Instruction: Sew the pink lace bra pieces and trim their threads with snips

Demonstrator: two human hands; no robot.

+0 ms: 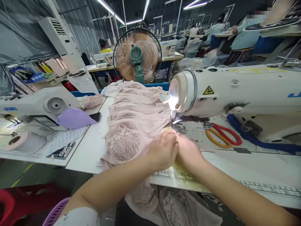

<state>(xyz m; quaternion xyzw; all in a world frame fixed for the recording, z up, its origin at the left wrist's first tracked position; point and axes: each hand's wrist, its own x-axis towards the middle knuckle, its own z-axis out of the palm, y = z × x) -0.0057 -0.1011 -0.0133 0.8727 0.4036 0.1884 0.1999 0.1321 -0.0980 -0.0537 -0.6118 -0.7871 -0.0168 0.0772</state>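
Wht tbl, ruler strip along front edge, pale-pink lace pcs spread, sewing mach., red-&-orange scissors nr mach.

Tube lights above you, dark wall ahead, grey curtain toward your left, yellow line across the floor

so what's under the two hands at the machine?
Pale pink lace fabric reaches the left hand from the left; a yellowish patch of tabletop shows below the right hand. Whatever lies directly beneath them is covered.
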